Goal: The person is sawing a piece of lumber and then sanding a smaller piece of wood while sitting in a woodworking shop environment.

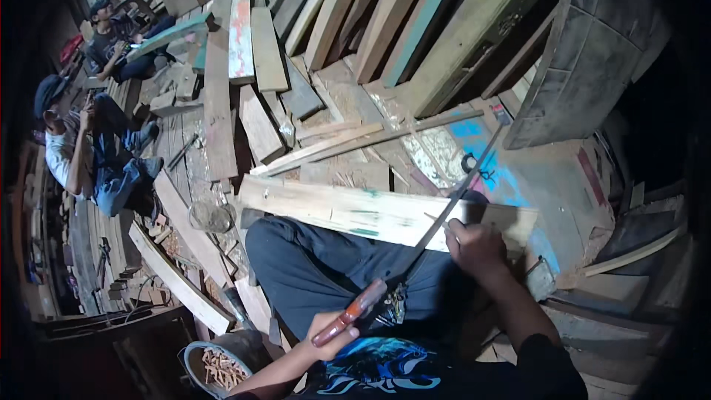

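Your left hand [337, 344] is wrapping fully around the brown handle [363, 302] of a long knife [426, 241], while your right hand [478, 249] is curling, mostly closed, beside it. Off to the left, two people [102, 155] are sitting among boards [218, 96]. Nearer, a pale plank [333, 209], streaked with green, is lying crosswise at your knees. That knife is slanting away to the right over the plank, running from your left hand past your right. By your left forearm, a bucket [194, 364] is holding many small pegs [222, 370]. Between your right fingertips, a thin stick [432, 217] is jutting out.
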Action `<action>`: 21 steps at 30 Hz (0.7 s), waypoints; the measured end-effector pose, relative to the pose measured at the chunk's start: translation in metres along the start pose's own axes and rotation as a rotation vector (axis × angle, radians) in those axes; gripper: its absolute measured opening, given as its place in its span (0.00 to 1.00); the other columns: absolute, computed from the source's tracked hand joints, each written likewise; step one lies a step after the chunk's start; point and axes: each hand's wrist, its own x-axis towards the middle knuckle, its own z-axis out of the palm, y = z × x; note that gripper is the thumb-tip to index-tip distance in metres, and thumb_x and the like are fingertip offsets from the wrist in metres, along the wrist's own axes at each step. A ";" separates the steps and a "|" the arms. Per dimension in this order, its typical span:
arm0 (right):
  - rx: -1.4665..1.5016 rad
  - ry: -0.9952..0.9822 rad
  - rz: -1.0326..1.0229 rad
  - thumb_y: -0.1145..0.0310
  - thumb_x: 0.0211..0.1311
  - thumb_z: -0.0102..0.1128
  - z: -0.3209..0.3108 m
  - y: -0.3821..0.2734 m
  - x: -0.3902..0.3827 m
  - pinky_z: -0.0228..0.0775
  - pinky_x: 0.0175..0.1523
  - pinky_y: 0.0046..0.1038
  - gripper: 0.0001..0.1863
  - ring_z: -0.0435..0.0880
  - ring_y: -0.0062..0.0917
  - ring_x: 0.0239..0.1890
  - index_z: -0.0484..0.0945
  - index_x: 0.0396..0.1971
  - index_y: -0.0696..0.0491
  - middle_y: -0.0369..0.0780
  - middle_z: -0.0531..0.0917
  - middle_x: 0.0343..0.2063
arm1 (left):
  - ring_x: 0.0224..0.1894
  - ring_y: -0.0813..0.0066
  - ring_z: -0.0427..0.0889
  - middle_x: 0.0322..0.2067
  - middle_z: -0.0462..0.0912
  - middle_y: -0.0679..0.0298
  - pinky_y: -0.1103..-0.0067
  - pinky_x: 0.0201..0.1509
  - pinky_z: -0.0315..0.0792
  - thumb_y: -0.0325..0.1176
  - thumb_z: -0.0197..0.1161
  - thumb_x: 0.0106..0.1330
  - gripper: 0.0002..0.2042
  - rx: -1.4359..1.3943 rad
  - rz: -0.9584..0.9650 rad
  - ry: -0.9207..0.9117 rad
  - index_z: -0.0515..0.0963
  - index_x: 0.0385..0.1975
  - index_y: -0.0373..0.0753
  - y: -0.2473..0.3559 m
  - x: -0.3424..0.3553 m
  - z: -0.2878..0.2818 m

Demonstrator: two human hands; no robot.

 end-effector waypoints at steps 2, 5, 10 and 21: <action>0.021 0.065 -0.032 0.62 0.58 0.59 0.009 0.004 0.001 0.66 0.22 0.43 0.06 0.77 0.38 0.15 0.76 0.26 0.46 0.40 0.74 0.11 | 0.22 0.81 0.67 0.19 0.70 0.65 0.80 0.28 0.64 0.28 0.60 0.61 0.06 -0.024 0.041 -0.013 0.74 0.30 0.31 0.002 0.012 0.002; -0.002 0.102 -0.095 0.61 0.59 0.58 0.002 0.005 0.002 0.65 0.22 0.42 0.06 0.75 0.37 0.14 0.76 0.27 0.47 0.40 0.73 0.11 | 0.20 0.80 0.66 0.18 0.69 0.65 0.79 0.26 0.63 0.29 0.60 0.62 0.07 0.062 0.176 -0.004 0.73 0.28 0.32 -0.011 0.049 0.016; -0.104 0.185 -0.156 0.62 0.55 0.62 0.008 0.007 -0.001 0.66 0.22 0.37 0.06 0.75 0.32 0.14 0.79 0.30 0.47 0.37 0.71 0.09 | 0.22 0.79 0.67 0.19 0.69 0.63 0.78 0.28 0.64 0.31 0.60 0.63 0.08 -0.086 0.119 0.062 0.73 0.30 0.31 -0.006 0.083 0.023; -0.158 0.123 -0.120 0.63 0.58 0.60 0.007 0.007 -0.008 0.64 0.21 0.39 0.06 0.74 0.33 0.14 0.77 0.26 0.47 0.36 0.70 0.09 | 0.23 0.76 0.69 0.21 0.72 0.63 0.77 0.29 0.65 0.35 0.61 0.61 0.10 0.007 -0.025 0.085 0.74 0.28 0.33 -0.007 0.025 0.015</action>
